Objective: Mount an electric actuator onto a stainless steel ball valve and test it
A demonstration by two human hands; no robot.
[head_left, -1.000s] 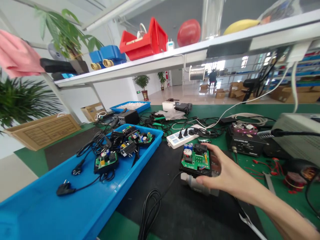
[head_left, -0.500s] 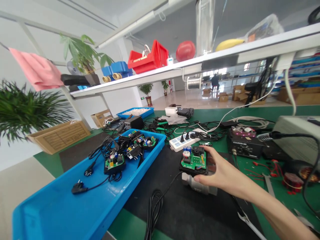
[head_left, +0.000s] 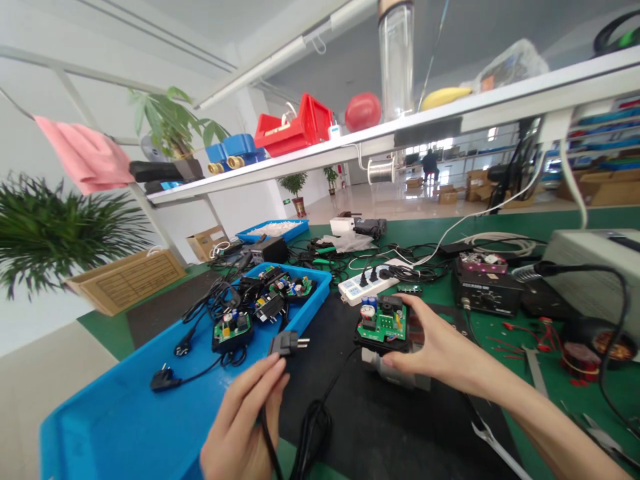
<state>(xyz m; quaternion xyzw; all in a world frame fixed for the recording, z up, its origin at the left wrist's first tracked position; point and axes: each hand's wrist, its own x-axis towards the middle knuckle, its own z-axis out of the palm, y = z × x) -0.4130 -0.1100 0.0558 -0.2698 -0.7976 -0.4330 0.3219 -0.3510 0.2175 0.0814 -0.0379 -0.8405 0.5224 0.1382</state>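
Observation:
Between the fingertips of my left hand [head_left: 247, 417] is a black power plug [head_left: 286, 343], its two metal pins pointing right. Its cord runs down through the hand. My right hand [head_left: 430, 337] grips the side of a black housing with an exposed green circuit board [head_left: 383, 323], thumb in front and fingers behind. A metal valve body [head_left: 395, 373] sits directly beneath the housing. From the housing a black cable leads to a coiled bundle [head_left: 313, 433] on the dark mat [head_left: 350, 413].
At left, a blue tray [head_left: 125, 413] holds several similar boards and plugs. A white power strip [head_left: 367, 287] with plugs inserted lies behind the held board. To the right are a soldering station [head_left: 487, 293], red wires and a wrench [head_left: 497, 450]. A shelf [head_left: 300, 150] spans overhead.
My left hand has come into view from below, holding the plug beside the tray. My right hand keeps its grip on the housing. The camera view has shifted slightly.

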